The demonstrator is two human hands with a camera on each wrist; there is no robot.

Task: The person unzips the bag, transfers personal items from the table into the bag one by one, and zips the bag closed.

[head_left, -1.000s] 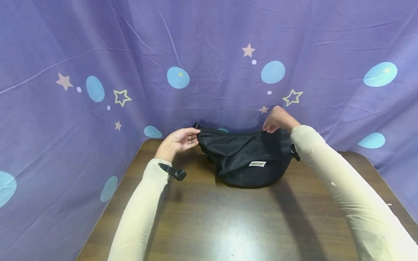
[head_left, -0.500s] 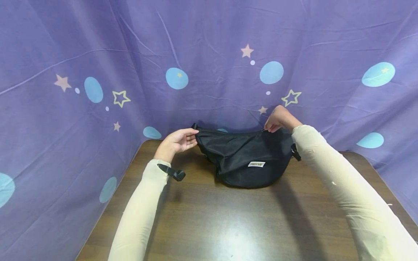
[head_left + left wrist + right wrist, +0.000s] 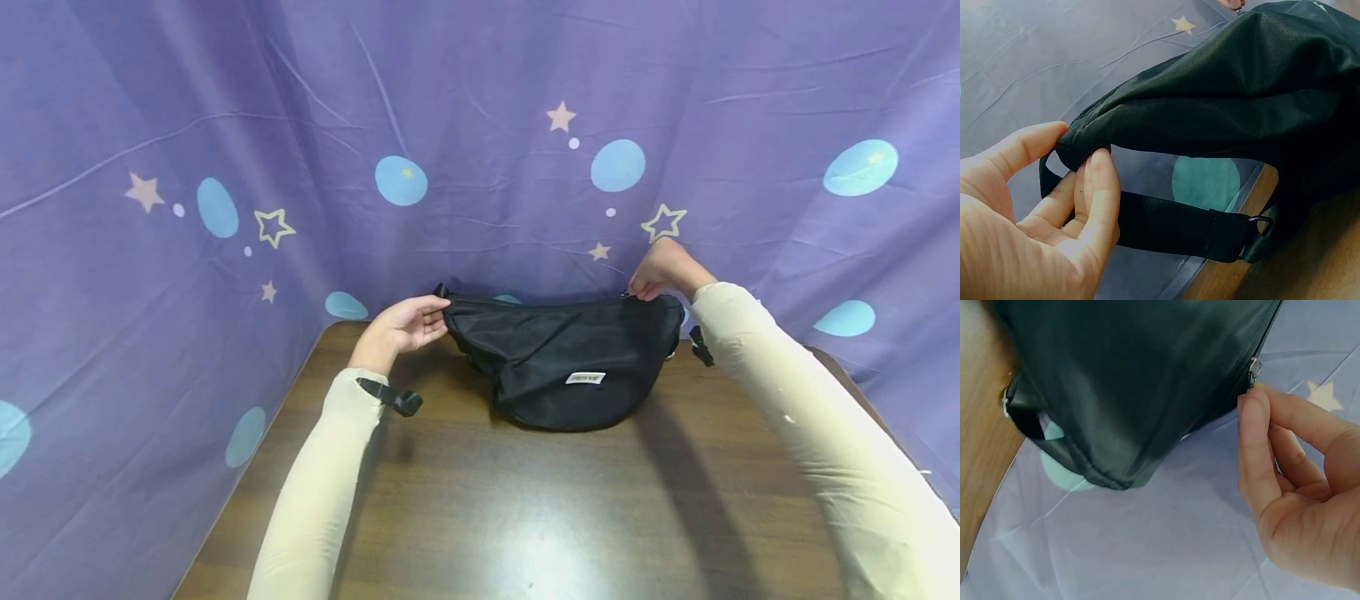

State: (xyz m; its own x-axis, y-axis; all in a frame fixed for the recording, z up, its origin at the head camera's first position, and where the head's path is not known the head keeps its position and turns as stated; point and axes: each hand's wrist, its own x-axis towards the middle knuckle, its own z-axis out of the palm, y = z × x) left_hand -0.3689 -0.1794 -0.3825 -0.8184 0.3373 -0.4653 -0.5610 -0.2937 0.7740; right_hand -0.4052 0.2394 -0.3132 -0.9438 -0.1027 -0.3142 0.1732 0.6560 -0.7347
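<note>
A black crescent-shaped shoulder bag (image 3: 555, 358) with a white label (image 3: 586, 378) stands on the table, its zipper along the top edge. At its upper left corner, my left hand (image 3: 412, 323) pinches the fabric between thumb and fingers; the left wrist view shows the corner in that pinch, with a black strap (image 3: 1166, 225) running behind the fingers. My right hand (image 3: 663, 268) pinches the zipper pull near the bag's right end. In the right wrist view the metal zipper slider (image 3: 1254, 365) shows just past the thumb and forefinger; most of the pull is hidden by them.
The brown wooden table (image 3: 480, 500) reaches toward me in front of the bag. A purple curtain (image 3: 480, 125) with stars and blue ovals hangs close behind the bag and along the left side. Black wrist straps (image 3: 393, 397) dangle by the sleeves.
My right hand has moved right along the bag's top edge with the zipper pull, toward the right end. My left hand keeps its pinch on the left corner.
</note>
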